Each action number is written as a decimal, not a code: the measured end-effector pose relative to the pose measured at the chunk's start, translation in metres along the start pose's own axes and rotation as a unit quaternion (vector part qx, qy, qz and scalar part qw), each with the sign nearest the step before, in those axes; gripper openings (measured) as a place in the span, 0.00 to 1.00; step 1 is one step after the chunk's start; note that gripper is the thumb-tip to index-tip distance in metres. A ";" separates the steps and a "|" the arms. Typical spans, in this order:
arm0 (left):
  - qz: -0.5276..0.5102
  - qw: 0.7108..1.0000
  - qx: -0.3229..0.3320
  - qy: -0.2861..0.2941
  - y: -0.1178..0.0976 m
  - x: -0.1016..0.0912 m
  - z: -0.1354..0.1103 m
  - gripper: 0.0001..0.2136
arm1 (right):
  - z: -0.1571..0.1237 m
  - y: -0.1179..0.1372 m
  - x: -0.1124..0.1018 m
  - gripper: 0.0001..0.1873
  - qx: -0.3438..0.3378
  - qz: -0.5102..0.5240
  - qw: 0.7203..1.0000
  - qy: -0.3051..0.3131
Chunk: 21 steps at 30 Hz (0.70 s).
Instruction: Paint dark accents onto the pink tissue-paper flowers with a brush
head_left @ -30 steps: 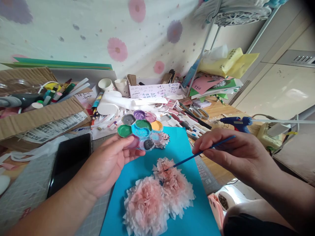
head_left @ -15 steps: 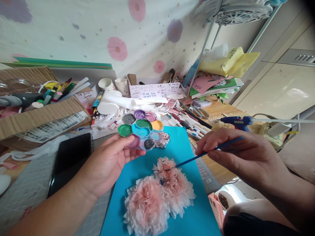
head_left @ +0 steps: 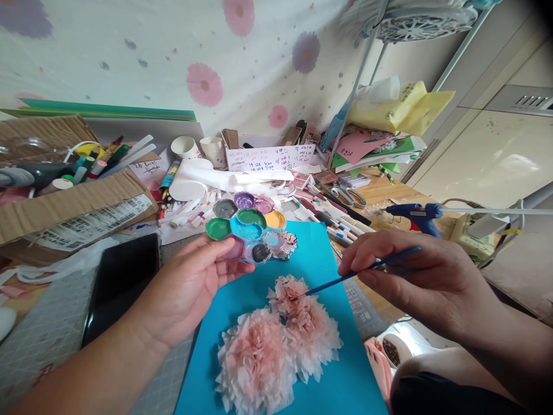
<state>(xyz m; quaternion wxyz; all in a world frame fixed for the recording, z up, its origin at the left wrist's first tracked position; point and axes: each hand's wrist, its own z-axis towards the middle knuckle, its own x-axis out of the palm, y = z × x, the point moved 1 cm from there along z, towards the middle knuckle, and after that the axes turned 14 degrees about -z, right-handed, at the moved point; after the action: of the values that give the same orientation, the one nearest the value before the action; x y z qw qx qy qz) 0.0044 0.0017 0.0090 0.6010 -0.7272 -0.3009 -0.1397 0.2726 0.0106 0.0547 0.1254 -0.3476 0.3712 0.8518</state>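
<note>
My left hand [head_left: 190,282] grips a flower-shaped paint palette [head_left: 248,230] by its lower left edge, thumb on top. Its wells hold green, blue, grey, purple, pink, yellow and black paint. Between thumb and fingers, my right hand [head_left: 410,282] pinches a thin blue paintbrush [head_left: 345,278]. The brush tip is at the small pink tissue-paper flower [head_left: 288,291], whose petals have dark edges. Two larger pale pink tissue flowers [head_left: 257,363] lie nearer to me on a blue sheet of paper [head_left: 354,369]. Another dark-edged flower [head_left: 288,245] is partly hidden behind the palette.
A black phone [head_left: 123,282] lies on the grey cutting mat [head_left: 60,323] at left, by a cardboard box [head_left: 82,213] of pens. Markers, scissors [head_left: 349,195] and paper cups [head_left: 185,147] crowd the back. A blue glue gun [head_left: 415,214] lies at right.
My right hand and the brush's rear end have dipped slightly down and left, while the tip stays at the small flower. The palette is held nearly still.
</note>
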 end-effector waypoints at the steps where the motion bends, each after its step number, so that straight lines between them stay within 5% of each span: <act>1: 0.000 1.000 0.001 -0.001 0.001 -0.001 0.001 0.06 | 0.000 0.000 0.000 0.06 -0.004 0.000 1.000 -0.003; 21: 0.001 1.000 -0.002 0.001 0.001 -0.003 0.001 0.09 | 0.000 0.002 0.000 0.07 -0.013 -0.026 1.000 0.003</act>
<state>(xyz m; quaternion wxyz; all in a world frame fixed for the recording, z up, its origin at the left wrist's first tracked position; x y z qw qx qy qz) 0.0024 0.0020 0.0059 0.5997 -0.7287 -0.2992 -0.1409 0.2718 0.0097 0.0560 0.1414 -0.3616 0.3514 0.8519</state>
